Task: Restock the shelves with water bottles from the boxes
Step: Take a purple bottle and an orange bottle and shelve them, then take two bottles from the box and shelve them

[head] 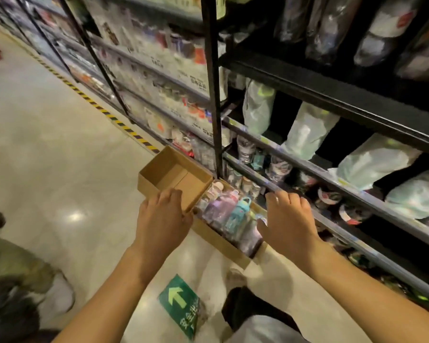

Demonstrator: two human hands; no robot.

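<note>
My left hand point(162, 219) grips the near corner of the empty box point(174, 174), fingers curled over its rim. My right hand point(289, 220) hovers spread above the water bottles point(229, 211), packed in the second box point(218, 241) on the floor beside the shelves point(332, 179).

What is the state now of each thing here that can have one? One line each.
Small box: open, empty.
Long box: open, filled with bottles.
Left hand: on the small box's near edge; grip unclear.
Right hand: open, fingers spread, holding nothing.
</note>
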